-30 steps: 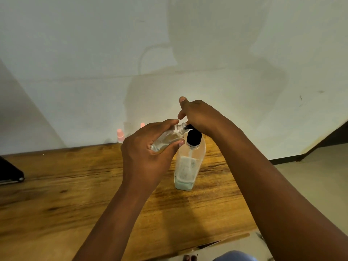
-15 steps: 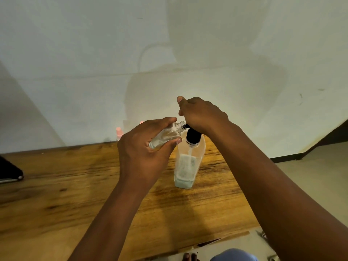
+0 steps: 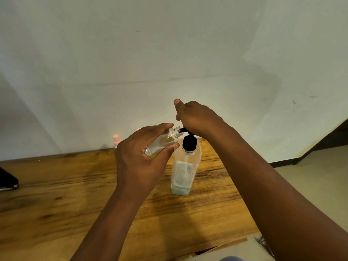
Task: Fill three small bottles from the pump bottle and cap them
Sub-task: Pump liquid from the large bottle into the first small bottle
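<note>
Pump bottle (image 3: 185,170) near table's right edge; right hand (image 3: 197,117) grips pump, left hand (image 3: 139,157) holds small bottle (image 3: 163,141).

The pump bottle (image 3: 185,166) stands on the surface (image 3: 56,194) before me. My left hand (image 3: 143,159) holds a small bottle (image 3: 163,141) just left of its nozzle, my right hand (image 3: 195,117) on top.

Wooden table (image 3: 56,194), white wall (image 3: 169,53) behind; dark object (image 3: 7,180) at left edge (identity unclear).
</note>
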